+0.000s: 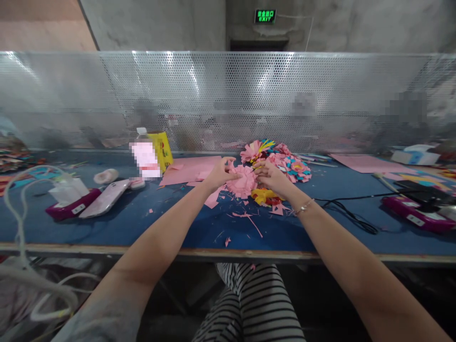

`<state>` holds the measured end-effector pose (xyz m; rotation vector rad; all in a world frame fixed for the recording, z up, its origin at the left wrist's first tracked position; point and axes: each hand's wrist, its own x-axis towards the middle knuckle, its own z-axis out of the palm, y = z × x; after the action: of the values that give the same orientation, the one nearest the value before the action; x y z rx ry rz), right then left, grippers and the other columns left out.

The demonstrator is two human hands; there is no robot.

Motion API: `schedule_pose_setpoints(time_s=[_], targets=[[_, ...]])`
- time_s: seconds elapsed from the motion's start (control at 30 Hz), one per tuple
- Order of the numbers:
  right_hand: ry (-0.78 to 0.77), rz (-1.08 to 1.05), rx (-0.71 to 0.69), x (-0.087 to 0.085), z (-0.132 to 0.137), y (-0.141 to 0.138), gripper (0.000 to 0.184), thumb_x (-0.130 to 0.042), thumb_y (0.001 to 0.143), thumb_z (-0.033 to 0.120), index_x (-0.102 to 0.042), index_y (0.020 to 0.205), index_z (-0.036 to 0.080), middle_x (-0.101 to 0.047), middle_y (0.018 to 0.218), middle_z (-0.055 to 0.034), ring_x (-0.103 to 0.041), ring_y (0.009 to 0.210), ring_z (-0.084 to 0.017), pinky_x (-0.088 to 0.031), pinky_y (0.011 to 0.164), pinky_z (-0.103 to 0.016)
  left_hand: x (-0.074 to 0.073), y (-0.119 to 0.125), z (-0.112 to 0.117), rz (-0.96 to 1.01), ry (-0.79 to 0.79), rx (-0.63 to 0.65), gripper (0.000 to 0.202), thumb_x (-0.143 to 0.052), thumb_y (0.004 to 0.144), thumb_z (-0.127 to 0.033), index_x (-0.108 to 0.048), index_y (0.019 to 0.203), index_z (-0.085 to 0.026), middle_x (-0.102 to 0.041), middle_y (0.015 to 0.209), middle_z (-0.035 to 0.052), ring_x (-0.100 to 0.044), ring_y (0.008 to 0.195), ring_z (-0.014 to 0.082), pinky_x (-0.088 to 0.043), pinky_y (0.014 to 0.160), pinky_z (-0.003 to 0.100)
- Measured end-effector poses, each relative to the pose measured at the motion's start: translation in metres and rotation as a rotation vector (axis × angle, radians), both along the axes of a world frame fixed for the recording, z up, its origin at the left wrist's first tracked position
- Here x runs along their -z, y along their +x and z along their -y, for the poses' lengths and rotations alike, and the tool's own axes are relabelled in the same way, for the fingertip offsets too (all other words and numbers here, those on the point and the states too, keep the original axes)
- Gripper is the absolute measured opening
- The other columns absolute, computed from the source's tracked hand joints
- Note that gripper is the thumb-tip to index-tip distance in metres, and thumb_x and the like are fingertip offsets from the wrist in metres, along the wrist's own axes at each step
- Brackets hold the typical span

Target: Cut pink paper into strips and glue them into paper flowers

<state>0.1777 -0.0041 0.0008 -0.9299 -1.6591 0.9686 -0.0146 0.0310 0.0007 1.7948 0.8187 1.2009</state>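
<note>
Between my two hands sits a pink paper flower (244, 183) with layered, ruffled petals, just above the blue table. My left hand (221, 173) pinches its left edge, thumb over the petals. At its right edge my right hand (272, 178) has its fingers curled closed on the petals; the fingertips are partly hidden. Just below the right hand lies a yellow and red object (265, 196) that I cannot make out clearly. Behind that hand several finished paper flowers (285, 161) in pink, blue and yellow are heaped together. Pink paper scraps (213, 198) lie around the flower.
Pink paper sheets (192, 167) lie behind my left hand. Further left are a phone (107, 198), a purple power strip (73, 204), a bottle (144, 154) and a yellow box (163, 149). Rightward lie a black cable (351, 218) and another purple power strip (409, 216). A perforated metal screen (199, 104) stands behind.
</note>
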Motion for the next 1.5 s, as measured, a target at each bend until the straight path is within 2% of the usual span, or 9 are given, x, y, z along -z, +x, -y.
schedule_pose_setpoints(time_s=[0.23, 0.5, 0.67, 0.8, 0.93, 1.2, 1.5], targets=[[-0.009, -0.013, -0.011, -0.0016, 0.0007, -0.0001, 0.038, -0.054, 0.058, 0.012, -0.044, 0.092, 0.023, -0.048, 0.084, -0.0003, -0.049, 0.065, -0.009, -0.045, 0.049, -0.021, -0.0026, 0.0009, 0.0038, 0.037, -0.023, -0.005, 0.058, -0.069, 0.054, -0.016, -0.042, 0.105, -0.018, -0.041, 0.070, -0.0040, -0.038, 0.053, 0.0019, -0.034, 0.050, 0.018], [-0.016, -0.013, -0.039, -0.0014, 0.0018, 0.0014, 0.037, -0.058, 0.059, 0.016, -0.045, 0.093, 0.022, -0.051, 0.081, 0.0000, -0.050, 0.067, -0.009, -0.046, 0.056, -0.023, -0.0015, 0.0013, 0.0008, 0.066, -0.004, -0.046, 0.059, -0.071, 0.053, -0.017, -0.044, 0.105, -0.017, -0.039, 0.069, -0.0043, -0.035, 0.052, 0.0021, -0.034, 0.050, 0.019], [-0.032, -0.027, -0.005, -0.0031, 0.0042, -0.0002, 0.037, -0.058, 0.059, 0.017, -0.045, 0.094, 0.021, -0.052, 0.082, -0.0002, -0.051, 0.068, -0.009, -0.047, 0.059, -0.024, -0.0003, 0.0003, -0.0016, 0.053, -0.011, -0.055, 0.059, -0.071, 0.054, -0.018, -0.043, 0.106, -0.018, -0.039, 0.069, -0.0042, -0.035, 0.052, 0.0020, -0.034, 0.050, 0.019], [-0.036, -0.043, -0.006, -0.0042, 0.0054, -0.0013, 0.036, -0.058, 0.059, 0.016, -0.045, 0.093, 0.021, -0.052, 0.083, -0.0006, -0.051, 0.067, -0.009, -0.046, 0.058, -0.025, 0.0022, -0.0010, -0.0039, 0.020, 0.009, -0.046, 0.060, -0.072, 0.054, -0.022, -0.043, 0.107, -0.018, -0.036, 0.065, -0.0053, -0.033, 0.051, 0.0023, -0.031, 0.048, 0.018], [-0.052, -0.068, -0.007, -0.0036, 0.0033, -0.0014, 0.036, -0.057, 0.058, 0.015, -0.044, 0.092, 0.021, -0.051, 0.084, -0.0009, -0.051, 0.065, -0.009, -0.047, 0.057, -0.025, 0.0041, -0.0019, -0.0057, -0.002, 0.014, -0.039, 0.059, -0.071, 0.055, -0.022, -0.043, 0.107, -0.018, -0.037, 0.065, -0.0048, -0.035, 0.052, 0.0027, -0.033, 0.050, 0.018], [-0.047, -0.094, 0.029, -0.0029, 0.0000, -0.0004, 0.037, -0.058, 0.058, 0.014, -0.044, 0.091, 0.019, -0.050, 0.085, -0.0012, -0.051, 0.069, -0.009, -0.048, 0.059, -0.026, 0.0001, -0.0013, -0.0004, -0.013, 0.018, -0.042, 0.060, -0.071, 0.053, -0.023, -0.043, 0.106, -0.017, -0.039, 0.071, -0.0032, -0.034, 0.053, 0.0025, -0.031, 0.049, 0.018], [-0.115, -0.103, 0.004, -0.0049, 0.0055, -0.0025, 0.036, -0.058, 0.056, 0.013, -0.046, 0.089, 0.020, -0.048, 0.083, 0.0000, -0.050, 0.066, -0.008, -0.047, 0.060, -0.026, -0.0005, -0.0013, -0.0003, 0.008, 0.008, -0.043, 0.060, -0.072, 0.050, -0.021, -0.046, 0.104, -0.017, -0.043, 0.073, -0.0023, -0.040, 0.060, 0.0048, -0.036, 0.057, 0.020]])
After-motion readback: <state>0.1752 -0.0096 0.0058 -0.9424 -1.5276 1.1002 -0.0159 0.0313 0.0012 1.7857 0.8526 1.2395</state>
